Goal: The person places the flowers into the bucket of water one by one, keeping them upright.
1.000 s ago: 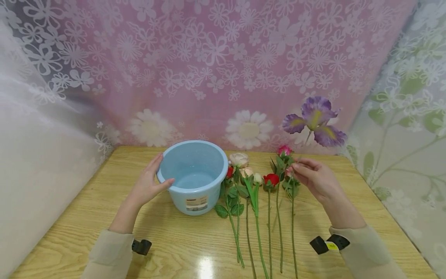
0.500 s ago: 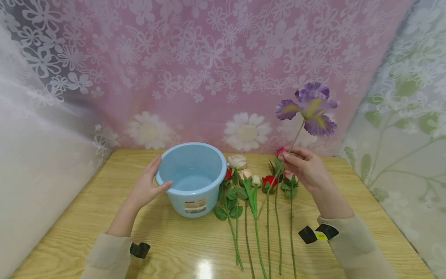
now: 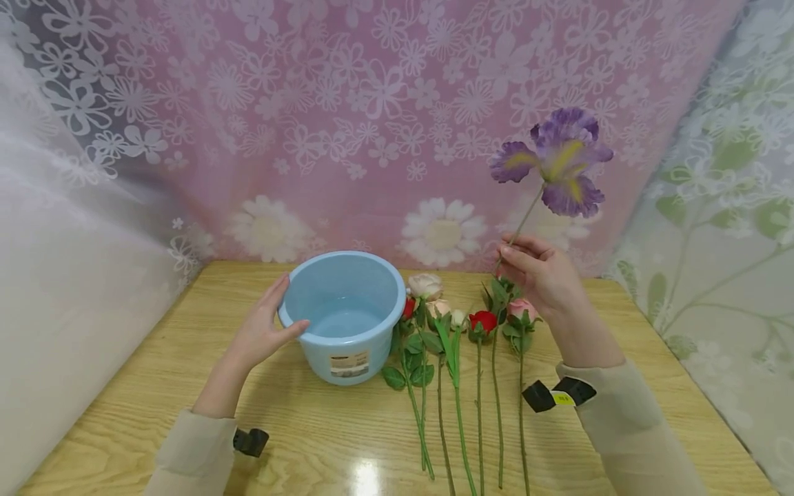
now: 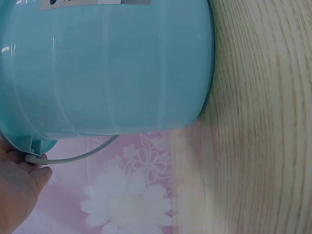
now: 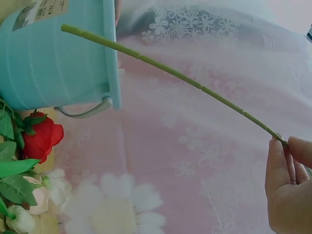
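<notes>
Purple-and-yellow ruffled iris is up in the air, around 2 o'clock from the round pale blue plastic bucket. The right hand has its thin green stem in a thumb-and-fingers pinch; the left hand is at the bucket's 9 o'clock, thumb across the rim, fingers around the outside, so spread but holding on.

My worry: that bloom looks top-heavy, so a loose pinch could let it twirl or flop. The long lower end points bucket-ward (can't tell if it's touching anything), and if it dips it might snag the red fabric-looking rose at 3 o'clock. Bucket's probably light too; a hard shove from 9 o'clock could slide it into the leafy stems just beside it.
</notes>
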A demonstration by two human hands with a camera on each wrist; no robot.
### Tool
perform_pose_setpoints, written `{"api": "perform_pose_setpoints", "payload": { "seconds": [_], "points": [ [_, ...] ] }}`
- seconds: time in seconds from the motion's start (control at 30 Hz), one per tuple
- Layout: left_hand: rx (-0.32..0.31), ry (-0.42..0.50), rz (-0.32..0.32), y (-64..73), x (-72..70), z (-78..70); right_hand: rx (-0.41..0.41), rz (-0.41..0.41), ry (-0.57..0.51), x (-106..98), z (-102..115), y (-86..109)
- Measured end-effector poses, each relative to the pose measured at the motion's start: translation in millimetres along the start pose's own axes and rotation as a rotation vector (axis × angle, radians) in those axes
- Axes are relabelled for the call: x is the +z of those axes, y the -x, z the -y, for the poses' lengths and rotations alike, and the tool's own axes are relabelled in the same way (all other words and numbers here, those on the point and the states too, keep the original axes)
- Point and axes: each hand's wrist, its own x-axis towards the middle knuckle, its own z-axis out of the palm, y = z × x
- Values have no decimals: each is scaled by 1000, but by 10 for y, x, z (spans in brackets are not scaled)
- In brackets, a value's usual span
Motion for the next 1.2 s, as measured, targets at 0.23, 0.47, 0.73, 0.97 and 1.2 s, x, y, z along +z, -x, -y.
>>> {"api": "perform_pose_setpoints", "payload": {
  "seconds": [0.23, 0.47, 0.73, 0.97, 1.2],
  "points": [
    [-7, 15, 4, -11, 3, -12, -12, -23, 11, 111, 88, -61],
    [2, 9, 1, -15, 14, -8, -29, -42, 0, 252, 185, -101],
    [0, 29, 5, -14, 14, 3, -46, -87, 43, 465, 220, -259],
    [1, 24, 8, -17, 12, -3, -103, -86, 123, 659, 234, -441],
    [10, 22, -12, -11, 15, 14, -107, -87, 182, 818, 151, -581]
  ]
}}
